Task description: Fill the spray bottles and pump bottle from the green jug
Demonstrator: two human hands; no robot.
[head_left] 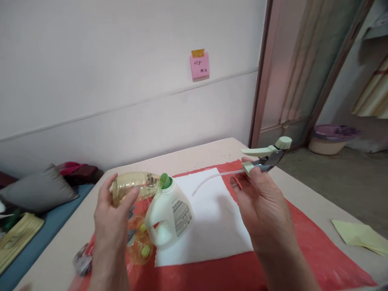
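My left hand (113, 214) is wrapped round a clear, yellowish plastic bottle (133, 186), tipped nearly level. The bottle's neck end meets the green spout (165, 181) of a white handled jug (169, 218), which stands upright on a white sheet (218, 234). Between thumb and fingers, my right hand (263, 206) grips a spray trigger head (266, 157) with a pale green lever and nozzle. Its thin clear dip tube (212, 176) hangs out to the left above the sheet. Whether liquid is flowing at the spout, I cannot tell.
More clear yellowish bottles (141, 246) lie left of the jug on a red cloth (315, 242). Yellow paper slips (359, 236) rest at the table's right. A pink note (200, 65) is taped to the wall. A grey cushion (39, 190) lies left, a lined bin (330, 139) stands right.
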